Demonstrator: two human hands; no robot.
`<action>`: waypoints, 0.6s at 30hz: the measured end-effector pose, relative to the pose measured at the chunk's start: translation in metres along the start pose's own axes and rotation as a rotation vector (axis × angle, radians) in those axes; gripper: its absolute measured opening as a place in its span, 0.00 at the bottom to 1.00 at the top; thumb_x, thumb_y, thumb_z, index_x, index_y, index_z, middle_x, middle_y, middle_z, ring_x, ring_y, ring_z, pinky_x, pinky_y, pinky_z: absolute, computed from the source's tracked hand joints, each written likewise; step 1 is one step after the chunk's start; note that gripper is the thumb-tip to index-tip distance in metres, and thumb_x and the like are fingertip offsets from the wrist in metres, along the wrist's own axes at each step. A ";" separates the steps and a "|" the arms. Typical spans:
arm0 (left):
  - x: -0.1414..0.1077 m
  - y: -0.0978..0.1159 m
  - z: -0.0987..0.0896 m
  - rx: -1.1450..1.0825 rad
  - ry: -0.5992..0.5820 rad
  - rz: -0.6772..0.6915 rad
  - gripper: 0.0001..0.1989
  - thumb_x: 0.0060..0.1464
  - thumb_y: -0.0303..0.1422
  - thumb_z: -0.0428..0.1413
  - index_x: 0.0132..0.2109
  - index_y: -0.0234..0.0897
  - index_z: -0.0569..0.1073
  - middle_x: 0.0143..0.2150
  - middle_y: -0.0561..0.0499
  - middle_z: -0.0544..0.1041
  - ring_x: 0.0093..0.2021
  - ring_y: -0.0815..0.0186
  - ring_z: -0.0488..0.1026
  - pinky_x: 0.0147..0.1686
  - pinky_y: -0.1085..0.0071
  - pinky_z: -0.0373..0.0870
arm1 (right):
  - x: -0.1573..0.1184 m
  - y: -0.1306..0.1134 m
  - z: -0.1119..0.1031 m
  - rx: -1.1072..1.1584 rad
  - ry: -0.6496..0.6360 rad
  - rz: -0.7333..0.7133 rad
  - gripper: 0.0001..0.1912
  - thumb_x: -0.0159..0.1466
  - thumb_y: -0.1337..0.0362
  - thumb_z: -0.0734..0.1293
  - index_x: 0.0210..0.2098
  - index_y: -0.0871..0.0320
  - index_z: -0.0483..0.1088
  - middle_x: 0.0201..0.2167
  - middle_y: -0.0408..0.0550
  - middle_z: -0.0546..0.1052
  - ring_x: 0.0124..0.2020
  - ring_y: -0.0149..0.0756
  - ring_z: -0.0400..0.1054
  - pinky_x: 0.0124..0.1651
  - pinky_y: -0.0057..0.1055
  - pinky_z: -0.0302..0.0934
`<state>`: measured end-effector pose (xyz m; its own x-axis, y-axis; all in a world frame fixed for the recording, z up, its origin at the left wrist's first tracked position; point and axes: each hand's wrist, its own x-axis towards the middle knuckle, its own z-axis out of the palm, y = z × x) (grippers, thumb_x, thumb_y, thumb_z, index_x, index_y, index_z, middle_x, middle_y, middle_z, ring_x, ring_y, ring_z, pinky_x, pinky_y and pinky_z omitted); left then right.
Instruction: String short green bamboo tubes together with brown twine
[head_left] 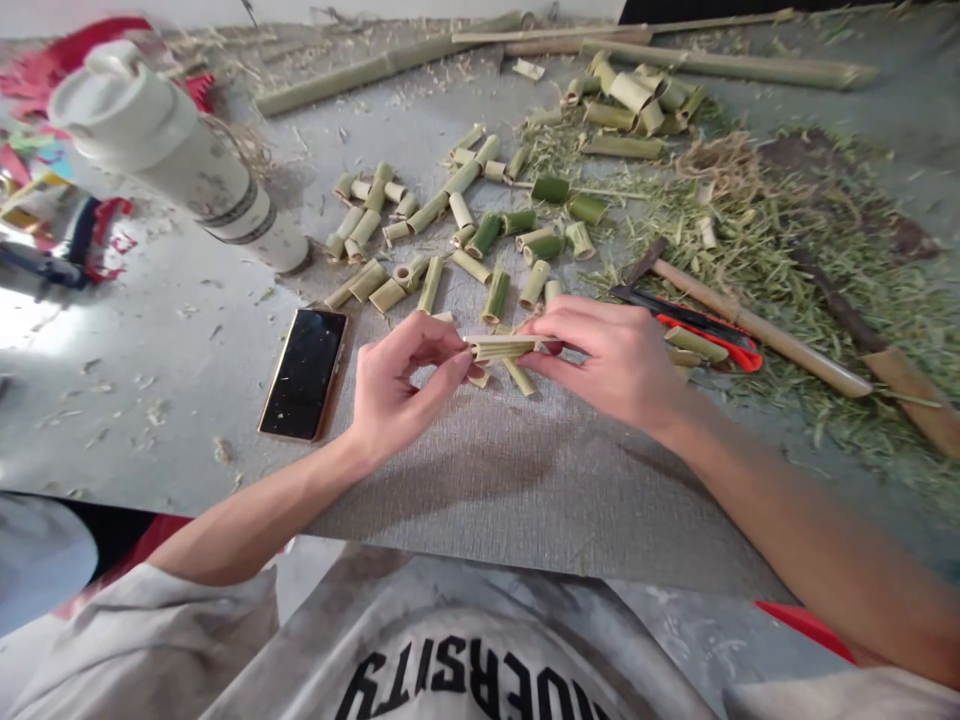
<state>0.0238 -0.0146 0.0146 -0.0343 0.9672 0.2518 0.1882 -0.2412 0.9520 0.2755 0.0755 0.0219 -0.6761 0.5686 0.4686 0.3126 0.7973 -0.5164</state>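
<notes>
Between my two hands, just above the table, is a split piece of bamboo (pixel 501 347). My left hand (pixel 409 385) pinches its left end between thumb and fingers. At the right end, the fingers of my right hand (pixel 611 360) close on it; their tips are partly hidden. A short thin bamboo strip (pixel 519 377) lies just below the held piece. Several cut bamboo tubes, among them a green one (pixel 496 296), are spread over the table right beyond my hands. A cutter knife with an orange handle (pixel 742 352) rests right of my right hand.
Left of my left hand lies a phone (pixel 304 374). A white bottle (pixel 180 150) stands at the back left. On the right, a hammer (pixel 757 320) lies over green shavings (pixel 750 230). Long bamboo poles (pixel 375 70) and more cut tubes (pixel 630 95) are at the back.
</notes>
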 end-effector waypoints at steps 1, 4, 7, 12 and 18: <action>0.000 0.001 0.000 0.013 0.019 -0.001 0.11 0.71 0.40 0.67 0.43 0.40 0.77 0.36 0.51 0.87 0.34 0.64 0.89 0.35 0.72 0.86 | 0.000 0.001 0.000 0.011 0.002 -0.001 0.12 0.78 0.55 0.72 0.43 0.57 0.80 0.37 0.47 0.80 0.34 0.35 0.71 0.38 0.32 0.63; 0.002 0.003 0.000 -0.028 0.055 -0.027 0.10 0.69 0.39 0.68 0.42 0.39 0.78 0.36 0.50 0.88 0.33 0.65 0.88 0.35 0.72 0.87 | 0.001 0.004 0.000 0.032 0.002 0.013 0.12 0.78 0.55 0.72 0.43 0.57 0.80 0.36 0.47 0.80 0.33 0.35 0.70 0.38 0.33 0.63; 0.005 0.005 0.003 -0.111 0.088 -0.050 0.09 0.67 0.34 0.70 0.41 0.39 0.78 0.35 0.51 0.88 0.32 0.66 0.87 0.35 0.73 0.88 | 0.001 0.005 0.001 0.049 0.007 0.031 0.14 0.79 0.53 0.72 0.43 0.57 0.80 0.35 0.46 0.80 0.32 0.33 0.68 0.37 0.32 0.61; 0.009 0.002 0.002 -0.207 0.095 -0.116 0.10 0.67 0.39 0.71 0.45 0.38 0.82 0.33 0.51 0.87 0.29 0.67 0.85 0.33 0.72 0.87 | 0.004 0.005 -0.001 0.102 -0.040 0.059 0.18 0.79 0.50 0.71 0.41 0.58 0.81 0.34 0.46 0.80 0.31 0.32 0.67 0.37 0.32 0.59; 0.011 -0.003 0.001 -0.202 0.010 -0.116 0.14 0.70 0.43 0.68 0.53 0.38 0.88 0.35 0.49 0.88 0.32 0.65 0.87 0.37 0.70 0.89 | 0.006 0.005 -0.005 0.145 -0.082 0.082 0.20 0.80 0.48 0.69 0.42 0.58 0.81 0.34 0.47 0.81 0.32 0.33 0.68 0.37 0.32 0.59</action>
<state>0.0237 -0.0035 0.0143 -0.0540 0.9888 0.1390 -0.0180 -0.1402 0.9900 0.2762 0.0841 0.0253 -0.7061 0.6074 0.3639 0.2737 0.7081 -0.6509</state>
